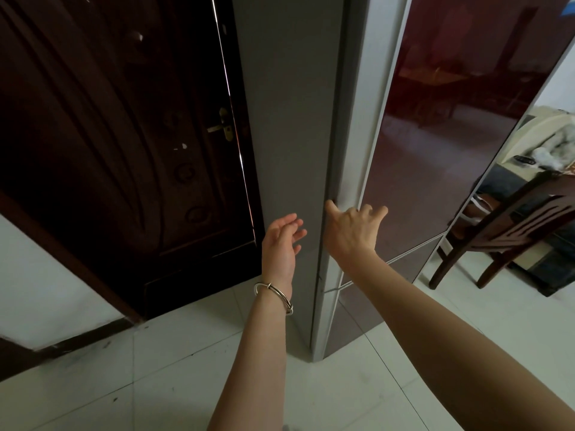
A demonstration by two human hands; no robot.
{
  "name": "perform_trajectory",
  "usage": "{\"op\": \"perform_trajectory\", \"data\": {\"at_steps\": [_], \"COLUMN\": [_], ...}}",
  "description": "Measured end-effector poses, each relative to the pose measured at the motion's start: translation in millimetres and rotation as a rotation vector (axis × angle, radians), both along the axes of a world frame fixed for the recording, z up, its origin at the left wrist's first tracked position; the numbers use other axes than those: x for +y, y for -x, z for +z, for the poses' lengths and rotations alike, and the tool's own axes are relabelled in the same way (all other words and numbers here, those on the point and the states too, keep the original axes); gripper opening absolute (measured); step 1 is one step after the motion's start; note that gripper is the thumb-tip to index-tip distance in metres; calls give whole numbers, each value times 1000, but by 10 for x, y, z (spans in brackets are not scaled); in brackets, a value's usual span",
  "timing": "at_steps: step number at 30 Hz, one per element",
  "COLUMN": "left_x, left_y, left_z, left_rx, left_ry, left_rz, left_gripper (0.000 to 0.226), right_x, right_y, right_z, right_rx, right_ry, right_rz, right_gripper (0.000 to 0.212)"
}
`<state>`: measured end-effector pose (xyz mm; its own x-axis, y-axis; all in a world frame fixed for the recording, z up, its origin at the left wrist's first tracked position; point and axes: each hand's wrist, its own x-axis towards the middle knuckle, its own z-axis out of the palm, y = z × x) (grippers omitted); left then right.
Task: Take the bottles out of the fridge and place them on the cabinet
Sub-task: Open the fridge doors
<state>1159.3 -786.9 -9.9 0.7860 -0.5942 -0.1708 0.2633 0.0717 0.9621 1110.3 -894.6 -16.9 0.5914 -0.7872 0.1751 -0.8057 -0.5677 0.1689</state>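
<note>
- Dark wooden door (109, 135), brass lever handle (222, 126): far left, close behind the fridge's flank.
- Left hand (281, 244), bangle (273, 293) at wrist: fingers straight, spread, holding nothing, just beside the grey fridge side (289, 119).
- Right hand (351, 228): thumb at the seam, fingers bent over the edge of the fridge door (435, 135).
- Fridge door: closed. Bottles unseen, presumably inside.
- Handling, judged: panel stiff, glossy front slippery; pull at the white edge.
- Wooden chair (513, 225): right, may limit the door's swing.
</note>
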Motion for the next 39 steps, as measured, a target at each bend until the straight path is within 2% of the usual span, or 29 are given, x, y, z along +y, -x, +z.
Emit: {"op": "perform_trajectory", "data": {"at_steps": [6,12,16,30,39], "left_x": [29,-66,-98,-254,-98], "left_y": [-36,126,306,780,979], "left_z": [-25,-27,-64,-83,-59], "left_rx": [-8,-11,-35,5,-76], "left_ry": [0,-8,-29,-63,-67], "left_rz": [-8,-54,-103,-281,-332], "left_gripper": [18,18,19,20,19], "right_x": [21,143,269,382,493], "right_y": [251,768,988,1452,1501], "right_z": [-13,-147,-166,-286,-299], "right_rx": [-94,-203,-251,-336,-409], "right_ry": [-74,-50,-36,155,201], "right_rz": [-22,-49,-113,-206,-250], "right_gripper": [28,45,45,38,34]}}
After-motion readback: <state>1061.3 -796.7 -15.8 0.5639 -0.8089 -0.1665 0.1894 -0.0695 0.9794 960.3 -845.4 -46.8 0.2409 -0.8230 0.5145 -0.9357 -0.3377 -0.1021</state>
